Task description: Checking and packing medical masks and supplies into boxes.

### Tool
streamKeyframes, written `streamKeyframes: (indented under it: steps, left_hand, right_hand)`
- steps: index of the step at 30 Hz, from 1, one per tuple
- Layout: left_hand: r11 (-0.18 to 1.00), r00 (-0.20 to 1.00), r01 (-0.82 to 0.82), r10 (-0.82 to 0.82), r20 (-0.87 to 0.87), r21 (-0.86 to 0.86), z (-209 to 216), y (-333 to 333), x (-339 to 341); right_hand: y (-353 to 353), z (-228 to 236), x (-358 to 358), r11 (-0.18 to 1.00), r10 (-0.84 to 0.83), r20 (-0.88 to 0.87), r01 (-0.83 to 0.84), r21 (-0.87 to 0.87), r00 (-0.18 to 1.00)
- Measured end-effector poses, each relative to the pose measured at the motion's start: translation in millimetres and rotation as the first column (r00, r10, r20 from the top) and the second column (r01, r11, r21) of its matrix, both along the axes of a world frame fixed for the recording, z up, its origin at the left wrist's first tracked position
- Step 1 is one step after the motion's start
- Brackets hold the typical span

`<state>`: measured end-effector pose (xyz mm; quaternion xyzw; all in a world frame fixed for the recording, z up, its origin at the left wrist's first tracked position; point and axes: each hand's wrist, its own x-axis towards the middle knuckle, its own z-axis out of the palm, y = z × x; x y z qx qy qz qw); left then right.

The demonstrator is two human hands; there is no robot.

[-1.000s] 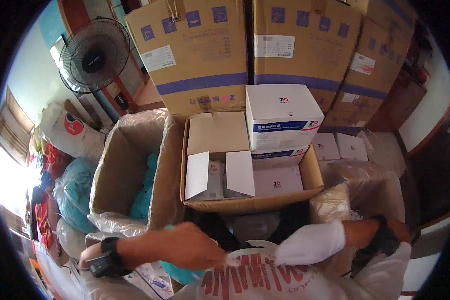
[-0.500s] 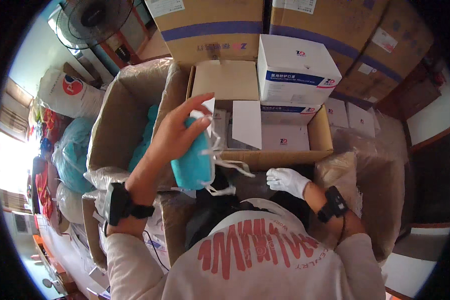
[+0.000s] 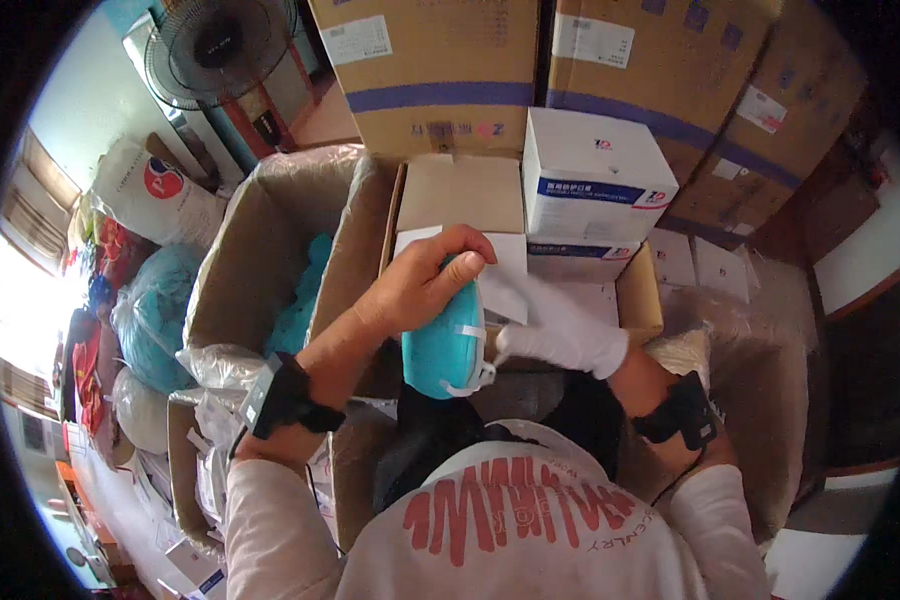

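Observation:
My bare left hand (image 3: 432, 277) is closed around the upper end of a teal cup-shaped face mask (image 3: 438, 345). The mask hangs upright above my lap, with its white straps (image 3: 483, 378) along the right edge. My right hand (image 3: 570, 340), in a white glove, reaches in from the right to the mask's strap side. Motion smears its fingers, so I cannot make out whether they grip a strap. Behind both hands stands an open carton (image 3: 646, 290) with white boxes in it, and a white flap or sheet (image 3: 508, 270) sticks up beside my left hand.
A white printed box (image 3: 600, 170) sits on top of the carton's contents. To the left, a plastic-lined carton (image 3: 245, 240) contains teal masks (image 3: 305, 295). Large brown cartons (image 3: 440, 60) are stacked behind. Another lined carton (image 3: 760, 420) stands at my right, and a fan (image 3: 220, 50) at the far left.
My left hand has moved right with the mask, and the mask's straps now face my right hand. My gloved right hand has come left and up to the mask's edge.

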<state>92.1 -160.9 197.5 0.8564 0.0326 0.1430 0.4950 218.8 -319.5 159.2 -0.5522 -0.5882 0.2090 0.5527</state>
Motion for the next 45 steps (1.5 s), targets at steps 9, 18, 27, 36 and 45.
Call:
streamKeyframes:
  steps: [9,18,27,36,45]
  left_hand:
    - [0.946,0.957,-0.275,0.287,-0.047,0.169,-5.8,22.4,-14.8]
    - [0.657,0.823,-0.531,0.551,0.139,0.535,-67.6,66.9,22.8]
    - [0.603,0.613,-0.790,0.775,0.153,0.111,-32.1,121.4,-18.0]
    - [0.644,0.663,-0.747,0.702,0.262,0.166,-14.8,58.3,18.4]
    - [0.473,0.584,-0.792,0.772,0.251,0.386,-24.6,60.2,17.1]
  right_hand:
    - [7.3,8.5,3.7,0.827,0.234,-0.461,-0.424,-0.369,0.856]
    - [30.3,44.1,-71.3,0.966,0.253,0.724,-0.215,-0.146,0.642]
    - [52.6,16.1,-8.9,0.993,0.042,-0.147,-0.026,0.115,0.988]
    - [76.7,-12.3,-30.7,0.848,0.090,-0.988,-0.530,0.011,0.122]
    - [51.9,2.0,-30.6,0.607,-0.131,-0.473,-0.307,-0.733,0.871]
